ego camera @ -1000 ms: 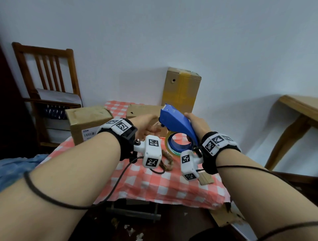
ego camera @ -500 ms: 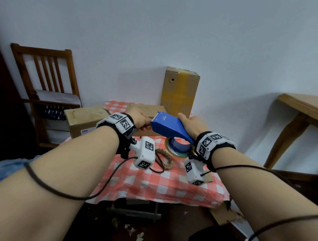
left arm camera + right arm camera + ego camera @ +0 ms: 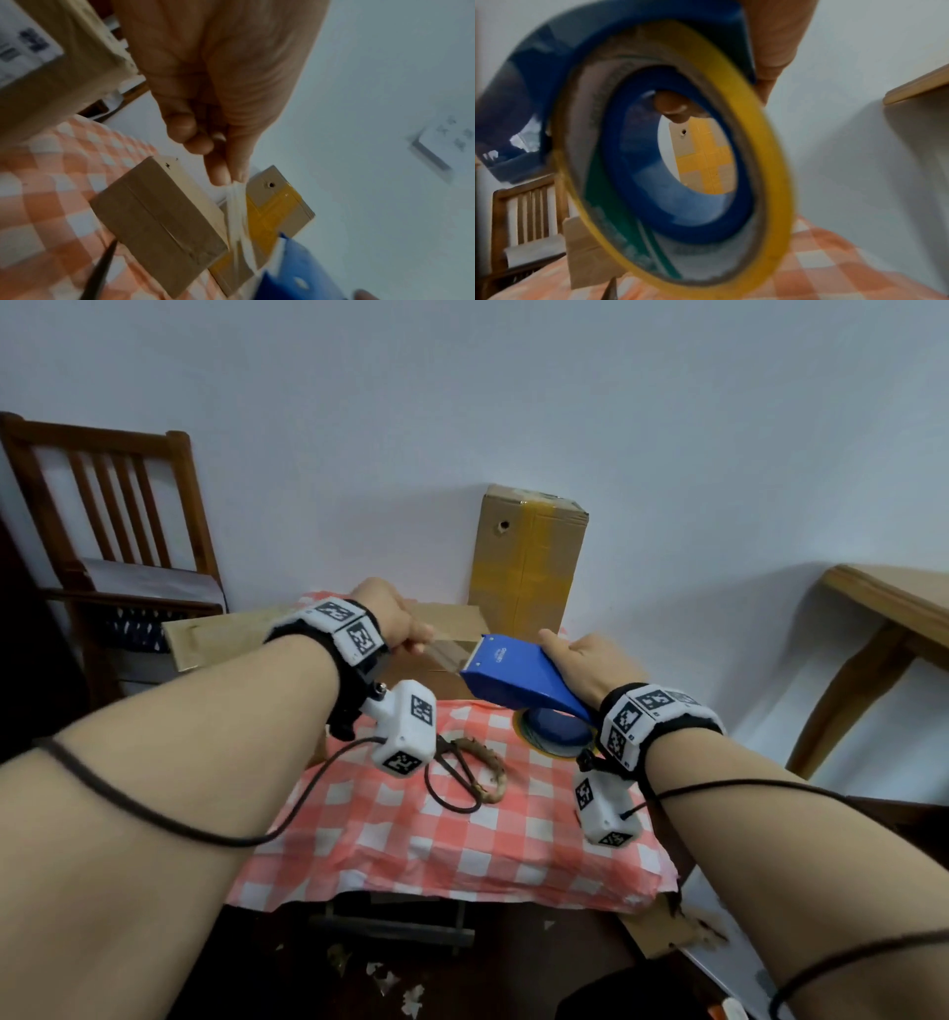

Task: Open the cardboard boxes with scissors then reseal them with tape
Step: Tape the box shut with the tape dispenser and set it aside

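My right hand (image 3: 577,662) grips a blue tape dispenser (image 3: 518,675) above the table; its yellow-edged roll (image 3: 770,142) fills the right wrist view. To the left, my left hand (image 3: 413,639) pinches the end of a clear tape strip (image 3: 239,221) drawn from the dispenser's mouth. The strip hangs over a low cardboard box (image 3: 452,621), whose top seam (image 3: 159,223) shows in the left wrist view. Behind it a tall box (image 3: 529,562) with yellow tape stands against the wall. Scissors (image 3: 462,773) with a rope-wrapped handle lie on the checked cloth.
A third cardboard box (image 3: 221,639) with a white label sits at the table's left. A wooden chair (image 3: 113,516) stands beyond it. Another wooden table (image 3: 888,608) is to the right. Cardboard scraps (image 3: 662,927) lie on the floor under the table's front edge.
The dispenser came down from a raised tilt to nearly level over the low box. My left hand moved left from its mouth, pulling out a short strip of tape.
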Tool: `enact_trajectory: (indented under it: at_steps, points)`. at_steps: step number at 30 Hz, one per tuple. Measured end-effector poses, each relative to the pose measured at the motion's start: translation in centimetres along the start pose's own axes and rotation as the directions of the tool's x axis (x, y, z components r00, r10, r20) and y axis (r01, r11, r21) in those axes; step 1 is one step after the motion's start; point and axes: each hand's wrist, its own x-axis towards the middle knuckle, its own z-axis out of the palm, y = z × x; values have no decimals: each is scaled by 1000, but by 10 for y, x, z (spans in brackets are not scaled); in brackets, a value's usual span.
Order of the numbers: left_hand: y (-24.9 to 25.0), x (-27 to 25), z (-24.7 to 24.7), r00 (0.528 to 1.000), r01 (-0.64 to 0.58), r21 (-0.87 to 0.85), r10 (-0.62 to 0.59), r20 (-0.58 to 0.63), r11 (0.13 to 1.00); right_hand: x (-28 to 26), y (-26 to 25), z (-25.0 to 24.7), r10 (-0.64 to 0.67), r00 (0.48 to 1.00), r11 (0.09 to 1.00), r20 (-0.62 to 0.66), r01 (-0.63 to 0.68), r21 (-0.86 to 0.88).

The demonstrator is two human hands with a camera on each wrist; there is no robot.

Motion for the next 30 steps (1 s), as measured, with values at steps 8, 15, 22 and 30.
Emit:
enact_trajectory:
  at_steps: [8,15,22,30]
  points:
    - [14,-11,13,982,-179,242,187,-11,954,6,1,7,30,999,979,-16,-32,-203]
    - [10,-5,2,986,-153,279,166,-21,948,12,6,3,32,999,995,16,-31,-97]
    - [14,2,3,991,-129,174,132,-4,976,10,8,-11,6,1000,991,-8,-7,-135]
    - [17,4,-4,994,-104,136,105,0,985,2,8,-17,-2,999,990,-34,-3,-143]
